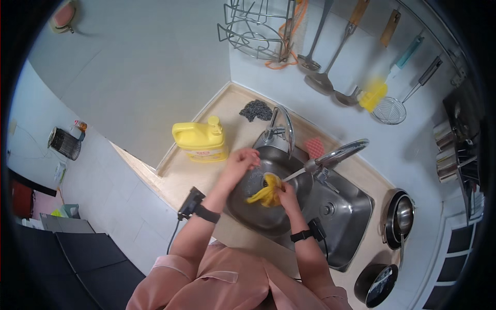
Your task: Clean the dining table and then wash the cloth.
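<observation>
My right hand (288,197) grips a wet yellow cloth (269,193) at its right edge, inside the left bowl of the stainless steel sink (252,215). Water runs from the right-hand faucet (341,152) onto the cloth. The cloth hangs bunched over the drain and partly hides it. Above the left rim of that bowl is my left hand (246,158), its fingers loosely bent and apart, with nothing visible in them. A second chrome faucet (286,126) arches over the back of the bowl.
Left of the sink stands a yellow jug (201,141) with a pump top. Steel wool (257,111) and a pink sponge (314,147) lie behind the bowls. Pans (392,219) and a dark pot (368,281) sit at the right. Utensils (323,79) hang on the wall beside a wire rack (257,33).
</observation>
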A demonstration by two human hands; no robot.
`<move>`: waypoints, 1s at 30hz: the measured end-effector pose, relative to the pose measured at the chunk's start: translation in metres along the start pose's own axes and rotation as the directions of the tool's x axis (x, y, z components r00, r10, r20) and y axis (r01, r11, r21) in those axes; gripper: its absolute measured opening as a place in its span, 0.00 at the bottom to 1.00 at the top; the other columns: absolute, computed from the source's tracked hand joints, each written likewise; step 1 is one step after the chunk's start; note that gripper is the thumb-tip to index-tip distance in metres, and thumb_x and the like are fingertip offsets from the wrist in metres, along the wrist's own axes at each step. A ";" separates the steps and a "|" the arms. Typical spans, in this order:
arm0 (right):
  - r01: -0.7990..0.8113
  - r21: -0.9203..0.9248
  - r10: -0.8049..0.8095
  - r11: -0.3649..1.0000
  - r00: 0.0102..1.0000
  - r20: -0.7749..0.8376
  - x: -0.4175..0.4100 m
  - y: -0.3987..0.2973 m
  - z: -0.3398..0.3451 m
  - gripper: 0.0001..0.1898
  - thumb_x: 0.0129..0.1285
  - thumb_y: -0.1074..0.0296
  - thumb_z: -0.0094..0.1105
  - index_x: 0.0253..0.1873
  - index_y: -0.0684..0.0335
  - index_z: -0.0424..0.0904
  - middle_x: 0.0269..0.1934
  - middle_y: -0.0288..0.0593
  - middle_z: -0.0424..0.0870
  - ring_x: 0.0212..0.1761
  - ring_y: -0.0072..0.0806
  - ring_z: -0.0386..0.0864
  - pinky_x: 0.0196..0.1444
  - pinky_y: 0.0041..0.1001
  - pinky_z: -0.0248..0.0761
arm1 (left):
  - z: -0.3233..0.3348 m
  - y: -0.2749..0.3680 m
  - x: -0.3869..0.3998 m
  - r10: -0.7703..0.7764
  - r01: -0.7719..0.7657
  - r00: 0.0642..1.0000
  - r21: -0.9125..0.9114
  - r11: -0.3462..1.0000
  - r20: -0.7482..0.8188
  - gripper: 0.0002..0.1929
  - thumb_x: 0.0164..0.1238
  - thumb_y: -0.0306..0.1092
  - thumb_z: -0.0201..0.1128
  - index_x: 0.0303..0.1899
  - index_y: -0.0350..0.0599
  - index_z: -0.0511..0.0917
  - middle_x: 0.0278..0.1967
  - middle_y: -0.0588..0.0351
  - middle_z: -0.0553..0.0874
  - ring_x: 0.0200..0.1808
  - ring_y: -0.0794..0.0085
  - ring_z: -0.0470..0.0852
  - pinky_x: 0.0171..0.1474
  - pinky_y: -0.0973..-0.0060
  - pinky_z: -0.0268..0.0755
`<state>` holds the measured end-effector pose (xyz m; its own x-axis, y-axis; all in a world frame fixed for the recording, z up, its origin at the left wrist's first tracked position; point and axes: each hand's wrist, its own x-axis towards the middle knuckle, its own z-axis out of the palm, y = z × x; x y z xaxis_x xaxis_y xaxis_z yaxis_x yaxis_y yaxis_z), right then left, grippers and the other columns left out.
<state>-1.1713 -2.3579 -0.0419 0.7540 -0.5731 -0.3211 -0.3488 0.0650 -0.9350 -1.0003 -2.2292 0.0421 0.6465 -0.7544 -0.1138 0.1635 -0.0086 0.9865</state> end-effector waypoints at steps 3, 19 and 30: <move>0.068 0.004 -0.068 0.998 0.997 -0.024 0.003 0.011 -0.002 0.12 0.62 0.72 0.54 0.48 0.70 0.74 0.36 0.43 0.80 0.37 0.27 0.77 0.42 0.26 0.68 | -0.026 0.050 -0.008 -0.060 0.042 0.995 -0.195 0.980 -0.085 0.12 0.69 0.34 0.53 0.48 0.36 0.74 0.39 0.53 0.83 0.40 0.71 0.82 0.44 0.80 0.74; 0.014 0.059 -0.010 0.998 0.997 -0.078 0.007 0.025 -0.021 0.11 0.61 0.74 0.52 0.47 0.70 0.75 0.32 0.36 0.77 0.33 0.19 0.73 0.39 0.21 0.65 | -0.056 0.082 0.012 -0.304 0.139 0.917 -0.506 0.851 -0.260 0.21 0.69 0.50 0.48 0.27 0.41 0.71 0.17 0.54 0.76 0.16 0.73 0.74 0.17 0.82 0.64; 0.101 0.157 -0.068 0.982 0.976 -0.206 0.011 0.028 -0.022 0.06 0.59 0.72 0.55 0.37 0.69 0.75 0.25 0.37 0.74 0.28 0.21 0.70 0.32 0.24 0.64 | -0.049 0.073 0.010 -0.257 0.135 0.926 -0.395 0.909 -0.276 0.25 0.71 0.53 0.45 0.21 0.43 0.68 0.14 0.56 0.71 0.13 0.76 0.65 0.15 0.81 0.53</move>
<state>-1.1848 -2.3801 -0.0681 0.6451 -0.7320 -0.2193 -0.1789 0.1342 -0.9747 -0.9451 -2.2055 0.1076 0.7624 -0.5152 -0.3917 0.5300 0.1496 0.8347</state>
